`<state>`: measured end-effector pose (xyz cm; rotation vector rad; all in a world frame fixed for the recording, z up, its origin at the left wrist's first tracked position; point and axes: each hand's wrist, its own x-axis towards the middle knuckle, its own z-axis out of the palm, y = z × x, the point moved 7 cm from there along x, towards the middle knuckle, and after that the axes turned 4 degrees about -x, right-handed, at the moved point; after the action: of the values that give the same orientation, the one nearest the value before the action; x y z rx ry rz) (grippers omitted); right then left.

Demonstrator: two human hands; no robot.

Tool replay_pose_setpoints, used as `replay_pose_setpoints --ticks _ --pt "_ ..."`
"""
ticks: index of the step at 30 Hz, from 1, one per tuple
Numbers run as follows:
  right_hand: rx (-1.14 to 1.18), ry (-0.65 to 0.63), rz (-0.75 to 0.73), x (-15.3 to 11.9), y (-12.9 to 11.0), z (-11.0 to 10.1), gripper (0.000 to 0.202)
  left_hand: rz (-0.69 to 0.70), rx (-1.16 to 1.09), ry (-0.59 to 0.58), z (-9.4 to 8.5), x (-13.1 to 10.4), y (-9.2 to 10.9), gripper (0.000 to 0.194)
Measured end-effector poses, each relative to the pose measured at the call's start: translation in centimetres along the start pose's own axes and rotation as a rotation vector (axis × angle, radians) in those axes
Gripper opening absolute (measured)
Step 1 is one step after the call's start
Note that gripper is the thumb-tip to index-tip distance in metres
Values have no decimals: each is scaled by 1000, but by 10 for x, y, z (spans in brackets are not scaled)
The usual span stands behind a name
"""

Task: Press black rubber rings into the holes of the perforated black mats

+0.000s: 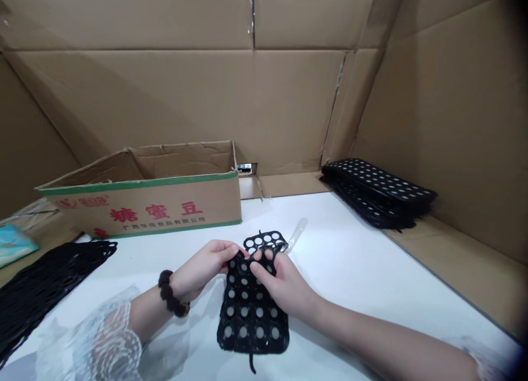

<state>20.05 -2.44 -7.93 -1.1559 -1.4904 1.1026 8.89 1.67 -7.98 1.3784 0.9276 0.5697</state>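
A black sheet with rows of round pale spots (251, 321) hangs toward me, a thin black tab at its near end. My left hand (214, 263) pinches its upper left edge. Closed on the upper right part, my right hand (284, 279) presses its thumb on the front with the fingers curled over the top edge. Just beyond the hands, a black piece with round holes (264, 239) shows white through it; I cannot tell whether it belongs to the same sheet. A translucent strip-like handle (297, 233) sticks out past my right fingers, its other end hidden.
A cardboard box with green edges and red characters (144, 202) stands at the back left. A black netlike pile (49, 285) lies at the left, near a turquoise packet (16, 244). Stacked black spotted sheets (377, 191) sit at the right. Cardboard walls (165, 100) enclose the white table (330, 243).
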Motion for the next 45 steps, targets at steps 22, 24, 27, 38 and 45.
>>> replay_pose_setpoints --ticks 22,24,27,38,45 --pt "98 -16 95 0 3 -5 19 491 480 241 14 -24 22 24" --pt "81 10 107 -2 2 -5 15 449 419 223 12 -21 23 25" --pt "104 -13 123 -7 1 1 11 414 331 283 -6 -17 26 28" --pt "112 7 71 -2 -2 -1 12 885 916 397 5 -50 35 27" --pt "219 -6 129 -6 3 3 15 668 756 241 18 -38 18 31"
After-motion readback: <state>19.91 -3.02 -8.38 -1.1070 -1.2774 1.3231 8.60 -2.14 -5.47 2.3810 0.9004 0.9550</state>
